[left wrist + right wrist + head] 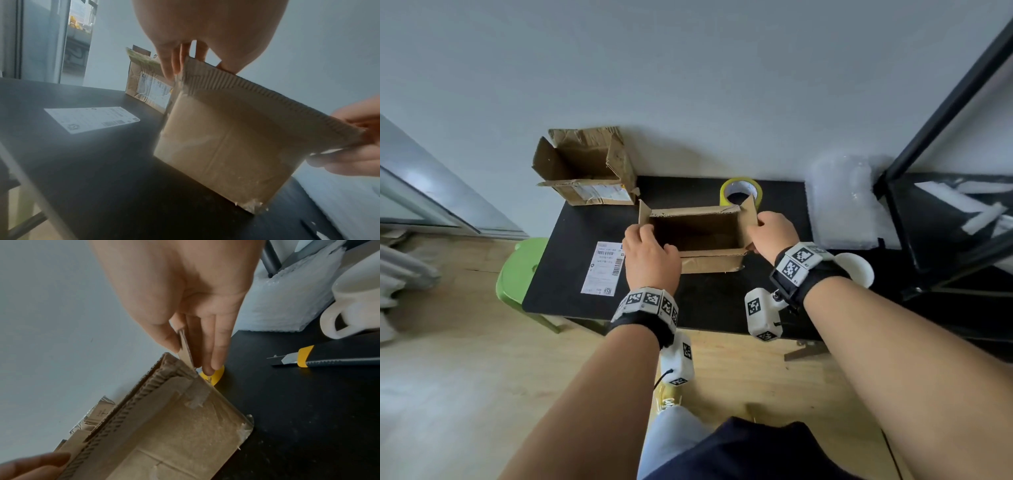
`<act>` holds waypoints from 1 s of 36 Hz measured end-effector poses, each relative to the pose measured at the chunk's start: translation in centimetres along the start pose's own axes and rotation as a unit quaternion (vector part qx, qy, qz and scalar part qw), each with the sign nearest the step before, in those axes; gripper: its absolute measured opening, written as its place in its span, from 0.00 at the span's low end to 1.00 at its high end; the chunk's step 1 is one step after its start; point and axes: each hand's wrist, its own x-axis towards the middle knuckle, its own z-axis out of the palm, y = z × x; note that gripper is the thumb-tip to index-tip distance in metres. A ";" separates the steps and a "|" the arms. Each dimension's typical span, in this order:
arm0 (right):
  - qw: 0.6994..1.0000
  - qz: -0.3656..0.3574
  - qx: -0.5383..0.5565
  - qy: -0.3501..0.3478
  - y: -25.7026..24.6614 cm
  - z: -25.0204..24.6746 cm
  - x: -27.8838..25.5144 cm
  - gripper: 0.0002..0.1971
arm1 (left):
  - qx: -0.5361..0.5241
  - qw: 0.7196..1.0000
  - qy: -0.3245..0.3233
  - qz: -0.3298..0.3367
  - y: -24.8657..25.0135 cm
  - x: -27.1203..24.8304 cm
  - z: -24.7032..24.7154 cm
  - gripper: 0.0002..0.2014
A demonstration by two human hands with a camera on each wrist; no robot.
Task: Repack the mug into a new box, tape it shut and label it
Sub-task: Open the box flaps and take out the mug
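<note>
Head view, new box: the open box (pixel 698 236) stands mid-table (pixel 571 260), its long axis running left to right, mouth up and nothing visible inside.
Head view, hands: the left hand (pixel 650 260) grips the box's left end flap, the right hand (pixel 774 233) pinches the right end flap; both are closed on cardboard, one at each end.
Head view, mug: the white mug (pixel 858 269) sits on the table to the right of the box, just beyond the right wrist and partly hidden by it, so the right hand is clearly the nearer one.
Head view, other items: the tape roll (pixel 741 190) stands just behind the box; the label sheet (pixel 604 269) lies flat to its left; the old box (pixel 585 168) sits far left.
Left wrist view: fingers (pixel 174 63) curl over the left flap's top edge; the label sheet (pixel 92 118) lies beyond.
Right wrist view: thumb and fingers (pixel 216 344) clamp the flap edgewise; the mug (pixel 353 305) stands upright to the far right, handle turned towards the box, with a utility knife (pixel 320 360) lying between them.
Judgement: the mug likely goes in next, reached rightward.
</note>
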 end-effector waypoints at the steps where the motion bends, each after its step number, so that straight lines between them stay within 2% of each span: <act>1: 1.000 -0.010 -0.004 -0.002 0.1 -0.1 0.0 0.17 | 0.019 1.000 0.010 0.009 0.2 0.0 0.1 0.22; 5: 1.000 -0.015 0.008 0.014 0.8 -0.7 -0.2 0.21 | 0.097 0.993 0.024 0.056 1.8 0.0 0.1 0.23; 7: 0.999 -0.006 0.003 0.037 1.5 -1.4 -0.3 0.20 | 0.112 0.990 0.020 0.087 3.0 -0.1 0.3 0.22; 10: 0.998 0.007 -0.028 0.053 3.7 -2.6 -0.4 0.14 | 0.111 0.983 0.016 0.144 5.3 -0.6 1.3 0.20; 15: 0.991 0.040 -0.075 0.101 8.5 -4.7 -1.4 0.19 | 0.092 0.961 0.011 0.261 9.5 -2.5 4.1 0.17; 19: 0.983 0.078 -0.131 0.106 12.1 -6.3 -2.3 0.20 | 0.097 0.942 -0.013 0.322 12.0 -3.8 6.4 0.18; 22: 0.975 0.103 -0.175 0.092 14.0 -6.9 -2.3 0.22 | 0.098 0.933 -0.042 0.343 13.0 -4.5 7.8 0.18; 27: 0.971 0.122 -0.205 0.009 15.8 -6.6 -1.5 0.38 | 0.118 0.916 -0.060 0.380 13.5 -5.3 9.1 0.16; 29: 0.970 0.121 -0.213 -0.011 16.1 -6.3 -1.2 0.40 | 0.125 0.916 -0.062 0.376 13.4 -5.6 9.2 0.16; 33: 0.963 0.123 -0.237 0.023 16.5 -5.7 -0.9 0.37 | 0.150 0.914 -0.084 0.367 12.9 -5.7 8.9 0.17; 36: 0.957 0.151 -0.245 0.026 16.2 -5.7 -0.9 0.38 | 0.147 0.913 -0.068 0.376 12.5 -5.4 8.9 0.16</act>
